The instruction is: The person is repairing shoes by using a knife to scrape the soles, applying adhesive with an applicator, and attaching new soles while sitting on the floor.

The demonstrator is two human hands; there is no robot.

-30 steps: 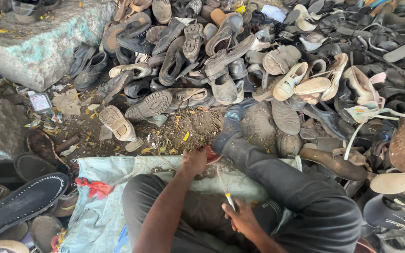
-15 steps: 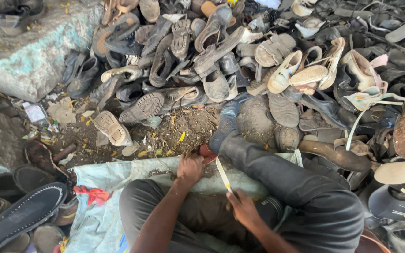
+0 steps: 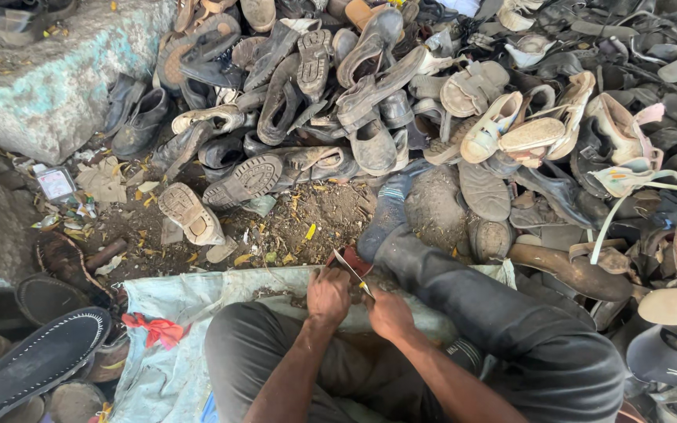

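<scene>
My left hand (image 3: 327,296) grips a small reddish-brown piece of shoe material (image 3: 356,262) between my knees, over a pale cloth sheet (image 3: 168,304). Touching it from the right, my right hand (image 3: 389,313) is closed on a thin knife (image 3: 352,269) with a yellow handle, and the blade lies against the reddish piece. My right leg in dark trousers (image 3: 472,298) stretches out toward a heap of worn shoes (image 3: 370,102). How the blade meets the piece is partly hidden by my fingers.
Old shoes, sandals and soles cover the ground ahead and to the right. A large rough stone block (image 3: 56,86) sits at the upper left. A black stitched sole (image 3: 33,364) and a red scrap (image 3: 154,329) lie at the lower left, beside littered dirt (image 3: 307,219).
My right hand has come up and leftward with the knife, from over my lap to beside my left hand. The blade now rests on the reddish piece.
</scene>
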